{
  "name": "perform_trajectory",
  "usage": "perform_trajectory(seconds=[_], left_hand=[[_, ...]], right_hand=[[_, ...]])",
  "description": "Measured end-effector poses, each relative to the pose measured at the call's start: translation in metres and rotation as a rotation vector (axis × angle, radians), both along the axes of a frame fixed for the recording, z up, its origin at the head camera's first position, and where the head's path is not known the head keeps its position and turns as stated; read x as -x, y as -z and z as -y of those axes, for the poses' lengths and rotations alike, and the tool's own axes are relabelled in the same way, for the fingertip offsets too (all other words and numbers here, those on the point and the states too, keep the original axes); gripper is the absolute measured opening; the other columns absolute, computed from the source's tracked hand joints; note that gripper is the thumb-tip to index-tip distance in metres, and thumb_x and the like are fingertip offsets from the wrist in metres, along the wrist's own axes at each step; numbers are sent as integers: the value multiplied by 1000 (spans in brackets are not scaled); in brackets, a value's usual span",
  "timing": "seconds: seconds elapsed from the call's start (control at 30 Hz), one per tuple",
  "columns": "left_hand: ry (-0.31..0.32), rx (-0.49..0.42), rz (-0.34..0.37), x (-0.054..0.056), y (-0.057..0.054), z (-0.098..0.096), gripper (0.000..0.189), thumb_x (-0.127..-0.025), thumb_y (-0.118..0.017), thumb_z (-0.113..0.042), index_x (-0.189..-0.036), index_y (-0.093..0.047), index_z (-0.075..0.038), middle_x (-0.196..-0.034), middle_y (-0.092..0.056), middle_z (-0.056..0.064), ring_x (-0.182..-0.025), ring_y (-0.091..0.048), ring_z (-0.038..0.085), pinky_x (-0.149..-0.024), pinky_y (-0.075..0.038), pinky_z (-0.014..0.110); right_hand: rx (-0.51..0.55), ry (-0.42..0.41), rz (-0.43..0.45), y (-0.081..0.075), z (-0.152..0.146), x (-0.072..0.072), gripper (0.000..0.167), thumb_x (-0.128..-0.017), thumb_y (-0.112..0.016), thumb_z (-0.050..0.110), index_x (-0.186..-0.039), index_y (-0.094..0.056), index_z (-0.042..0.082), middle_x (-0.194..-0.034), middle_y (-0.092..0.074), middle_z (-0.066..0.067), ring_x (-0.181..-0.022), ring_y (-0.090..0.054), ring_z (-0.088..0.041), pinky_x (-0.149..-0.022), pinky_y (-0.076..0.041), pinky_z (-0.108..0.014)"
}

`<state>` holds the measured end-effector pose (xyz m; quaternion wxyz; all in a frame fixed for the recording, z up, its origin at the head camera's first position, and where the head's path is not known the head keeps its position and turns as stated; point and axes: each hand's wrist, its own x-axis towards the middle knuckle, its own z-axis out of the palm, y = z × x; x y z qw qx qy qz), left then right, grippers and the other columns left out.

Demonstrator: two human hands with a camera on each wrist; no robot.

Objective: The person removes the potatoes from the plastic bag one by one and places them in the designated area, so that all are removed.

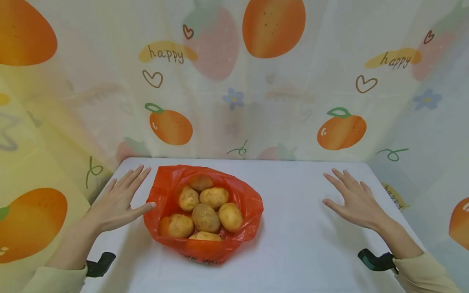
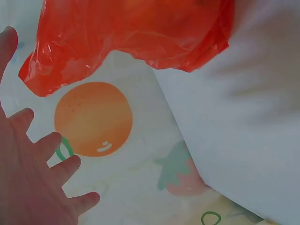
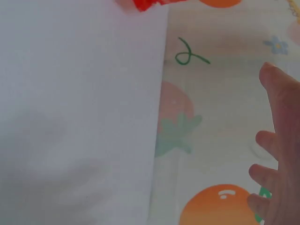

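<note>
A red plastic bag (image 1: 253,207) lies wide-mouthed on the white table, left of the middle. Several potatoes (image 1: 206,217) sit inside it, with dark printed letters on the bag's front. My left hand (image 1: 119,203) hovers beside the bag's left side, fingers spread and straight, its thumb tip close to the rim; whether it touches cannot be told. Over the right part of the table, my right hand (image 1: 353,201) is held with its fingers spread, well apart from the bag. Neither hand holds anything. The left wrist view shows the bag (image 2: 136,33) near the spread left fingers.
The white table (image 1: 293,252) ends at a back edge against a hanging cloth (image 1: 275,122) printed with oranges, strawberries and hearts. This cloth also hangs along both sides. A dark strap piece (image 1: 375,260) is worn at the right wrist, and another dark piece (image 1: 101,264) at the left.
</note>
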<state>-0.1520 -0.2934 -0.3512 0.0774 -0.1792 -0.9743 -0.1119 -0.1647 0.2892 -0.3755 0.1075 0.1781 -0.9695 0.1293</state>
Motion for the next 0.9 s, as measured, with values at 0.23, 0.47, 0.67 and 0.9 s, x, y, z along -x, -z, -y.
perform_trajectory(seconds=[0.23, 0.47, 0.67, 0.9], left_hand=[[59, -79, -22, 5, -3, -9, 90, -78, -67, -48, -148, -16, -26, -151, -23, 11, -130, -27, 44, -99, -21, 64], [116, -101, -11, 8, -3, -16, 85, -78, -68, -45, -147, -22, -26, -147, -29, 16, -126, -35, 43, -95, -31, 63], [76, -115, 98, 8, 0, -18, 84, -78, -65, -52, -147, -21, -32, -146, -30, 16, -126, -37, 40, -90, -36, 65], [77, -139, 141, 12, 3, -19, 81, -78, -64, -56, -145, -26, -32, -139, -40, 16, -122, -42, 39, -91, -38, 62]], right_hand=[[46, -25, -34, -2, 15, 6, 69, -82, -65, 40, -140, -38, 16, -143, -34, -19, -131, -26, -44, -92, -18, -74], [56, -56, -70, -2, 28, 12, 67, -80, -68, 34, -138, -42, 12, -141, -38, -19, -129, -30, -44, -93, -22, -70], [66, -78, -63, -2, 38, 13, 66, -80, -67, 33, -137, -42, 12, -141, -38, -18, -129, -30, -43, -93, -24, -68], [87, -111, -57, -3, 51, 15, 64, -81, -66, 33, -137, -43, 12, -141, -39, -16, -130, -31, -41, -95, -25, -66]])
